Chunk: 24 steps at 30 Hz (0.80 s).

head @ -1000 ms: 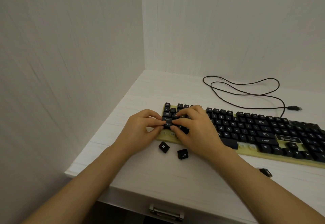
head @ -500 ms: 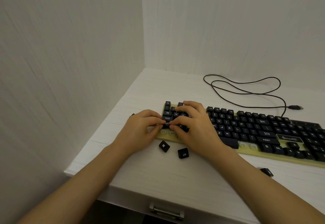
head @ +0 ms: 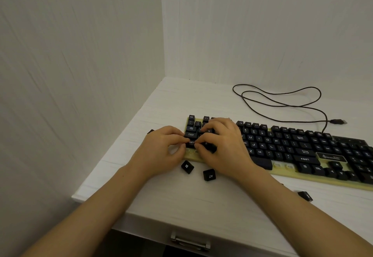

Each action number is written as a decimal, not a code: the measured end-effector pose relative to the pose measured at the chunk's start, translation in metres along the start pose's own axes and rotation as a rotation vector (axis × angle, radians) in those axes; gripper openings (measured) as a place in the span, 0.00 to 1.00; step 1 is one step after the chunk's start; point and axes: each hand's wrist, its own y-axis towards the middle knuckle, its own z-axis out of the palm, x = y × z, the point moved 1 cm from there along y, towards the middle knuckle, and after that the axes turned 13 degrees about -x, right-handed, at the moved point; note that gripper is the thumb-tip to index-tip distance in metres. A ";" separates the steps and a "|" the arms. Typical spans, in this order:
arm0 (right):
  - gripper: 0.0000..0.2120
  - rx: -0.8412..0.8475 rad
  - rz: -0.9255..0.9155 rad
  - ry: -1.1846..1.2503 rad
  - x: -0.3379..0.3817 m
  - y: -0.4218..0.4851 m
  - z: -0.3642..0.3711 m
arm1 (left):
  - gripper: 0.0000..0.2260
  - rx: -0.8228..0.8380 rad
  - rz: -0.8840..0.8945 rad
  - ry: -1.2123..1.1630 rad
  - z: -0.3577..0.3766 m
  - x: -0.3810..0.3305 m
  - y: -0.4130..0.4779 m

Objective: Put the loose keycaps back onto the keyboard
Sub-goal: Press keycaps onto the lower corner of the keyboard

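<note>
Keyboard (head: 282,149) base pale yellow, keys black, white legends — loose keycaps (head: 209,175) black; desk (head: 181,206) white, streaked grain; cable (head: 338,122) black.

The black-keyed keyboard on its yellowish base (head: 302,173) takes up the right of the white wood-grain tabletop (head: 181,99). Behind its left end the tabletop is bare up to the white walls (head: 80,75). Behind its middle loops a thin black cable (head: 321,95). The left hand (head: 161,151) and right hand (head: 224,145) cover its left end. In front of it, a black Windows keycap (head: 187,167), a black ALT keycap (head: 209,174) and a third black keycap (head: 304,195) dot the open strip. A fourth black keycap (head: 151,131) sits just to its left.
</note>
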 end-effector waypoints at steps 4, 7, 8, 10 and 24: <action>0.10 0.009 0.004 -0.004 0.000 0.000 0.001 | 0.17 -0.039 0.006 0.024 -0.001 -0.001 0.002; 0.10 -0.004 0.005 -0.004 0.000 0.000 0.000 | 0.22 -0.106 -0.080 0.102 -0.004 0.004 0.007; 0.10 -0.013 0.001 -0.009 0.001 0.000 0.000 | 0.23 -0.097 -0.139 0.149 -0.006 0.007 0.008; 0.11 -0.016 0.002 -0.023 0.002 0.001 0.000 | 0.23 -0.039 -0.254 0.206 -0.007 0.010 0.008; 0.07 0.103 -0.006 0.010 -0.005 0.002 0.003 | 0.14 0.035 -0.271 0.229 -0.001 0.015 0.006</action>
